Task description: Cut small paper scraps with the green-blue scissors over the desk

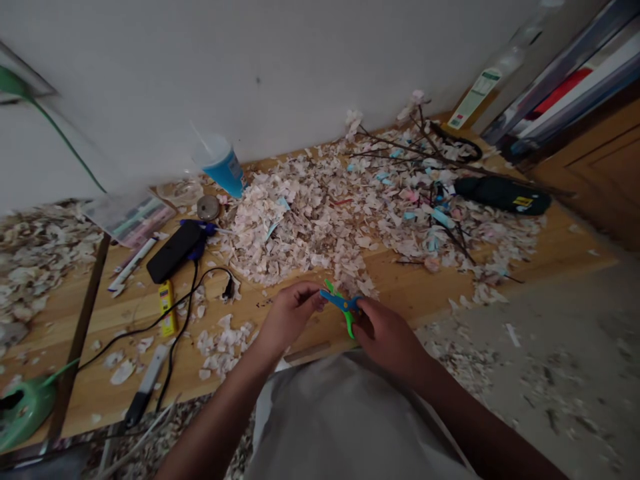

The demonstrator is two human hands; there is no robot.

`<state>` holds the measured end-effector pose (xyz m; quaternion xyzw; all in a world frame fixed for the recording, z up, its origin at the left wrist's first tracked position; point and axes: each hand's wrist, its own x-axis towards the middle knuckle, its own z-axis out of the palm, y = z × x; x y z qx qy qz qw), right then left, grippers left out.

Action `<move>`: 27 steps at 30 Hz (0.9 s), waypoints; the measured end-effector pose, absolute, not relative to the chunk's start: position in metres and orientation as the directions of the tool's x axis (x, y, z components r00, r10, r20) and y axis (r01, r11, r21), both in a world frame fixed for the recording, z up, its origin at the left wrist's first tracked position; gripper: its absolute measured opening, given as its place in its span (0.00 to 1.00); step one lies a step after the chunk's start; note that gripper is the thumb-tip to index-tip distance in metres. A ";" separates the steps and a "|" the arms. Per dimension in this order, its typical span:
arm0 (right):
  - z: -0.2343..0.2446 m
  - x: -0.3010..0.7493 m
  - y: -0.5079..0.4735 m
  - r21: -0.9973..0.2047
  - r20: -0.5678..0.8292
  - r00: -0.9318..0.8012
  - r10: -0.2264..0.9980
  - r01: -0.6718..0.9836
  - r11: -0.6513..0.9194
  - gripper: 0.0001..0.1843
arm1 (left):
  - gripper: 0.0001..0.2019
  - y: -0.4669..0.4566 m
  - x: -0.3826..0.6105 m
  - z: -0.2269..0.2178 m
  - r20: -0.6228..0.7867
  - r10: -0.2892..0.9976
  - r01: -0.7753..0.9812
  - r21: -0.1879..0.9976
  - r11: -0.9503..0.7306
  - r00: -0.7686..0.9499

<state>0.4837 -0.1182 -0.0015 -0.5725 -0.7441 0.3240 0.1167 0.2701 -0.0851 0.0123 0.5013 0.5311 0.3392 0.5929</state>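
My right hand (384, 331) grips a pair of small plastic scissors (341, 301) by the handles; one half is blue and the other bright green. The blades point left and are spread apart. At the blue blade's tip is my left hand (295, 312), its thumb and fingers pinched together. Whatever sits in that pinch is too small to make out. Both hands are just above the front edge of the wooden table (400, 287). Beyond them spreads a big heap of pale, petal-like scraps (305, 217), with a few light blue pieces on it.
Branches with blossoms (400, 143), a dark folded umbrella (503, 193) and a bottle (480, 93) lie or stand right. At left are a blue-filled cup (223, 170), black phone (175, 252), yellow box (167, 309), black cable (184, 327), utility knife (146, 385) and green lamp base (25, 410).
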 end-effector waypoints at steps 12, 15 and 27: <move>0.001 0.484 -0.119 -0.619 -0.203 -0.332 0.921 0.773 0.142 0.07 | 0.09 -0.087 0.272 0.026 -0.262 0.937 0.363 0.917 0.167 0.232; 0.002 0.485 -0.119 -0.609 -0.206 -0.335 0.919 0.779 0.148 0.08 | 0.08 -0.085 0.270 0.029 -0.233 0.938 0.408 0.906 0.114 0.255; 0.003 0.494 -0.117 -0.588 -0.200 -0.289 0.936 0.800 0.122 0.07 | 0.08 -0.074 0.266 0.036 -0.214 0.920 0.450 0.892 0.048 0.327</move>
